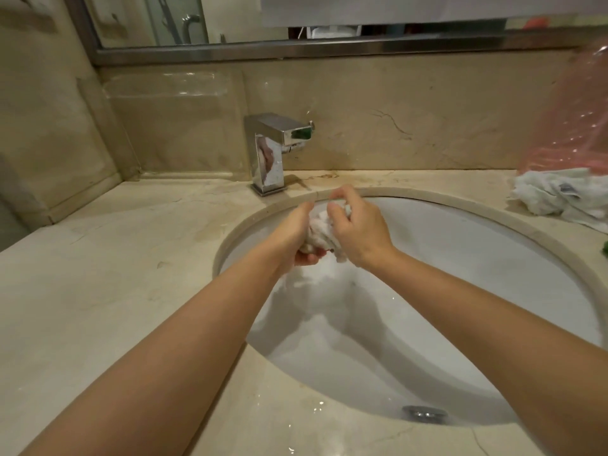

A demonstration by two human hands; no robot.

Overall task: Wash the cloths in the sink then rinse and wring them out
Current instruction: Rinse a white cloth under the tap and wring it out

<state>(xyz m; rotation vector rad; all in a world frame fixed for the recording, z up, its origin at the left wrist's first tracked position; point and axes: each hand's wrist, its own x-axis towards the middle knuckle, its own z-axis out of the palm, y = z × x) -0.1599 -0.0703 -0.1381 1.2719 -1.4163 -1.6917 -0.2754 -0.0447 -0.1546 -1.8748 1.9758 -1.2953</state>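
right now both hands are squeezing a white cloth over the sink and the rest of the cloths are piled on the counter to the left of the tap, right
Not quite. The left hand and right hand do squeeze the white cloth over the sink, but the pile of other cloths lies on the counter to the right of the tap, at the frame's right edge. The head view shows it.

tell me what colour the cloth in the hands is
White; the cloth shows best in the head view, bunched between both hands.
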